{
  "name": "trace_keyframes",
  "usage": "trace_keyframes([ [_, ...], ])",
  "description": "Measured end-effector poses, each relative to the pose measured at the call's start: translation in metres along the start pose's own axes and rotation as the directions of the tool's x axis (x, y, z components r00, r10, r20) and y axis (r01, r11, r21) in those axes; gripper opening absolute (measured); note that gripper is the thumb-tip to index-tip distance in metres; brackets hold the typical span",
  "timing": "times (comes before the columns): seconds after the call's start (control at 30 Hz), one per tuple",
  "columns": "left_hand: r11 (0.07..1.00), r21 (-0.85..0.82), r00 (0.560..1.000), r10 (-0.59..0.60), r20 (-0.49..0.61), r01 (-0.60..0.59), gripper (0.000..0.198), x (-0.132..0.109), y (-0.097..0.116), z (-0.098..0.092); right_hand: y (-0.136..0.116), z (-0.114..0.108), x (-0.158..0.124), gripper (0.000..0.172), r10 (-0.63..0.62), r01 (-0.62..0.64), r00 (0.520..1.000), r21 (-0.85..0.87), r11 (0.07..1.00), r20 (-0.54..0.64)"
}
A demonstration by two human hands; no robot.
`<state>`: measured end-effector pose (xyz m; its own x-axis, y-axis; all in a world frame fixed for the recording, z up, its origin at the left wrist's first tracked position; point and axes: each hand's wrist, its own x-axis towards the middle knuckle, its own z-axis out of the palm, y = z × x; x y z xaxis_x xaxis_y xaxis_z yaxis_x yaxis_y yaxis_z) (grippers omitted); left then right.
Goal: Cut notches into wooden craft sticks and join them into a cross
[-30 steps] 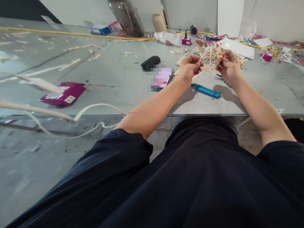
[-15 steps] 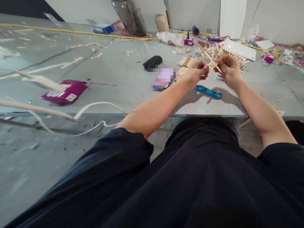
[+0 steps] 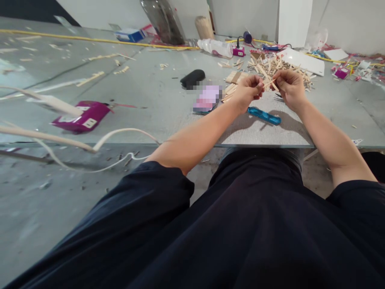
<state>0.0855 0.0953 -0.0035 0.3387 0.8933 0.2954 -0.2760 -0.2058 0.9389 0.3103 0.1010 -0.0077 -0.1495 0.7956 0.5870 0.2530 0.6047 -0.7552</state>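
Observation:
Between my hands stretches a thin wooden stick [image 3: 268, 83], level above the table. My left hand [image 3: 251, 89] pinches its left end between thumb and fingers. At the other end, my right hand [image 3: 288, 85] grips it with thumb and forefinger. Behind my hands lies a heap of loose wooden sticks [image 3: 272, 66]. A banded bundle of flat sticks [image 3: 236, 77] rests just beyond my left hand. On the table below my hands is a translucent blue bar-shaped object [image 3: 264, 116]. Dark pointed metal tips [image 3: 278, 96], partly hidden, show beside my right hand.
A phone [image 3: 207, 98] and a black case [image 3: 193, 78] lie left of my hands. Farther back are a plastic bottle [image 3: 215, 47], a big jar [image 3: 165, 24] and a white board [image 3: 302, 62]. A purple power strip [image 3: 82, 116] with white cables sits at the left.
The thin stick between my hands now shows more plainly, turned to a near-level line. My hands have barely moved, and everything else lies as before.

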Motion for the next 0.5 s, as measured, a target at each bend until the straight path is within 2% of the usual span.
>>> trace_keyframes([
  [0.13,0.995,-0.090,0.999,-0.035,-0.002,0.035,0.039,0.003,-0.002,0.003,-0.002,0.005,-0.003,0.089,-0.010,0.010,1.000,-0.036,0.999,-0.011],
  [0.33,0.997,-0.072,1.000,-0.004,-0.024,0.003,0.032,0.002,0.000,0.008,-0.007,0.010,-0.005,0.094,0.026,-0.026,1.000,-0.047,0.999,-0.001],
  [0.5,0.998,-0.006,0.996,0.065,-0.054,-0.065,0.038,0.002,0.001,0.007,-0.012,0.000,-0.007,0.082,0.083,-0.084,0.995,-0.028,0.996,-0.053],
])
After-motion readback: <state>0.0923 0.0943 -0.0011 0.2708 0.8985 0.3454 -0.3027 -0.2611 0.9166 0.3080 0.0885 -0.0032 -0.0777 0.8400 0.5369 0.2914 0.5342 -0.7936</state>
